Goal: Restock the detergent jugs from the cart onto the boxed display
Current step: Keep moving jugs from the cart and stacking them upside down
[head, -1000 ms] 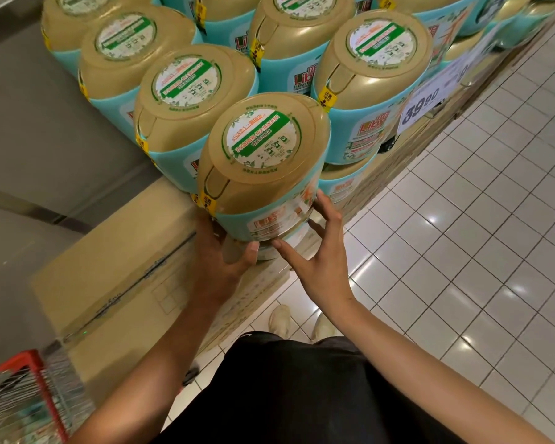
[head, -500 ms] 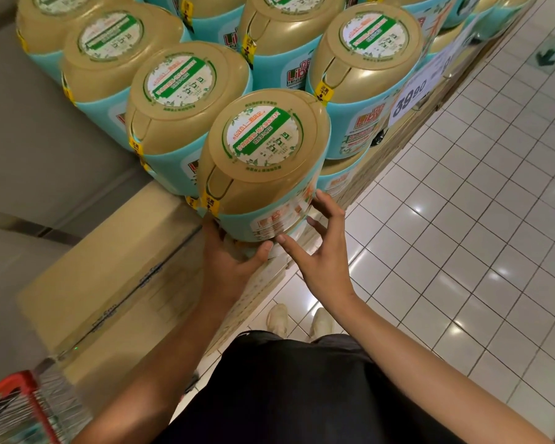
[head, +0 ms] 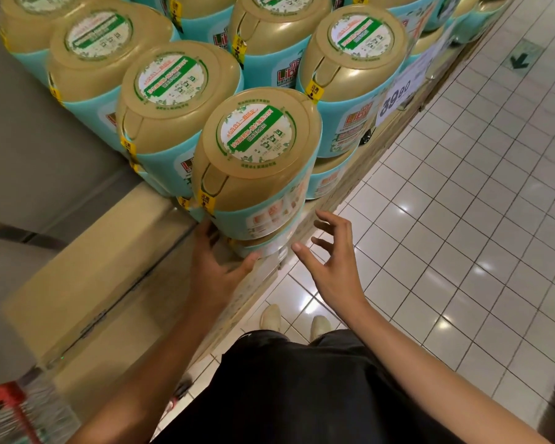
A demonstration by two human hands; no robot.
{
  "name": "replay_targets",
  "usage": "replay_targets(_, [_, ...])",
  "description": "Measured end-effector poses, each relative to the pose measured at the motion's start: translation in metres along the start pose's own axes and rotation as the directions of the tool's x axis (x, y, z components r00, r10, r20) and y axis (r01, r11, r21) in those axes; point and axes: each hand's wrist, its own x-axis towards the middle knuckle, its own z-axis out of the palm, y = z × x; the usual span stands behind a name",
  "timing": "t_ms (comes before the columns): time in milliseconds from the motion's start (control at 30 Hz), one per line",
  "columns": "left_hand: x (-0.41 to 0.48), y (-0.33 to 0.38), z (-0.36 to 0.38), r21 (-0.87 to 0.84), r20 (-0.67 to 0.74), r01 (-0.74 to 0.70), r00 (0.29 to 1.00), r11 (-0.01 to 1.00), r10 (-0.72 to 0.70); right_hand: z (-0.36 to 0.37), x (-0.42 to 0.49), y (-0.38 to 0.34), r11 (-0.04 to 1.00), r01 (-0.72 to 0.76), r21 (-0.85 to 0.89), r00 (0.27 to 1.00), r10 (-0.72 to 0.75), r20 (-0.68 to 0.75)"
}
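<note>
On boxed display (head: 109, 267) | left hand (head: 218, 267) touches jug (head: 257, 155) | right hand (head: 334, 270) apart (spread)

Price card (head: 398, 100), up & right of the front jug (head: 253, 161), reads 39.90. Red "Lib", cut off, shows on the teal walls of the rear jug (head: 269, 59) just behind it & the left jug (head: 161, 158) beside it. Front jug's round lid label (head: 256, 133) is green/white w/ print too blurred to read, same for its yellow tag (head: 206, 200). Floor sign (head: 523, 59) far right: dark arrow.
</note>
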Motion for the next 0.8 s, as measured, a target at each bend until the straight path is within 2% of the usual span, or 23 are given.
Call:
replay_targets(100, [-0.012, -0.005, 0.002, 0.062, -0.058, 0.09, 0.995, 0.994, -0.086, -0.012, -0.005, 0.003, 1.0, 0.015, 0.002, 0.998, -0.015, 0.057])
replay_targets(233, [-0.036, 0.002, 0.015, 0.152, -0.134, 0.147, 0.983, 0.977, -0.127, -0.035, -0.009, 0.009, 1.0, 0.004, 0.029, 0.989, -0.008, 0.148])
replay_targets(400, [-0.08, 0.03, 0.045, 0.14, -0.352, 0.24, 0.919, 0.961, -0.178, -0.071, -0.015, 0.019, 0.995, 0.016, 0.102, 0.947, -0.048, 0.317])
replay_targets(533, [-0.131, 0.041, 0.072, 0.098, -0.437, 0.28, 0.874, 0.955, -0.212, -0.1, -0.022, 0.028, 0.993, 0.023, 0.12, 0.878, -0.078, 0.472])
replay_targets(800, [-0.273, 0.043, 0.104, 0.002, -0.551, 0.356, 0.78, 0.934, -0.296, -0.13, -0.069, 0.031, 0.997, 0.047, 0.067, 0.684, -0.081, 0.725])
